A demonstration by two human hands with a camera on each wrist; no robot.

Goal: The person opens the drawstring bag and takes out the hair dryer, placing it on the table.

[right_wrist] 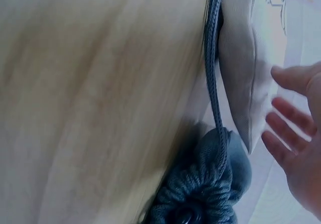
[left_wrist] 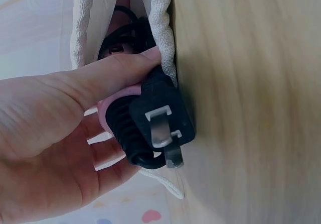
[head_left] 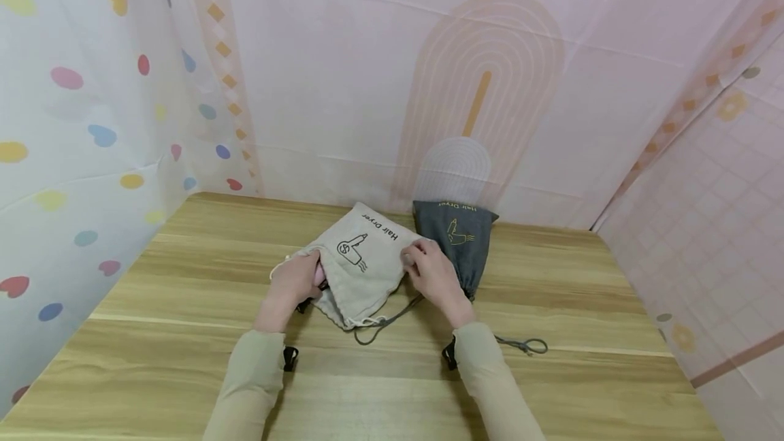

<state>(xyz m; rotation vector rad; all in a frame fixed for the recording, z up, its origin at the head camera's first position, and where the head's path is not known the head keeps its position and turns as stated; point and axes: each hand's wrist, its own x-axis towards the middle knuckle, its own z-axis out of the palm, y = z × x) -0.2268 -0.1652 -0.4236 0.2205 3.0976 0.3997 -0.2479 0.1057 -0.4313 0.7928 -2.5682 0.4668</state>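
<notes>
A beige drawstring bag (head_left: 373, 257) printed "Hair Dryer" lies on the table with its mouth toward the near left. My left hand (head_left: 297, 281) is at that mouth and grips the pink handle of a hair dryer (left_wrist: 105, 108), thumb on one side and fingers round the other. The dryer's black cord and two-pin plug (left_wrist: 168, 118) stick out of the opening; its rest is inside the bag. At the bag's right corner is my right hand (head_left: 431, 274), fingers loosely bent and holding nothing. Beside it lies a dark grey drawstring bag (head_left: 468, 243), its neck gathered.
A grey drawstring (head_left: 367, 339) runs from the dark bag under the beige one, and another looped cord end (head_left: 533, 346) lies at the right. Patterned cloth walls (head_left: 343, 87) enclose the wooden table (head_left: 380, 393) at the back and sides.
</notes>
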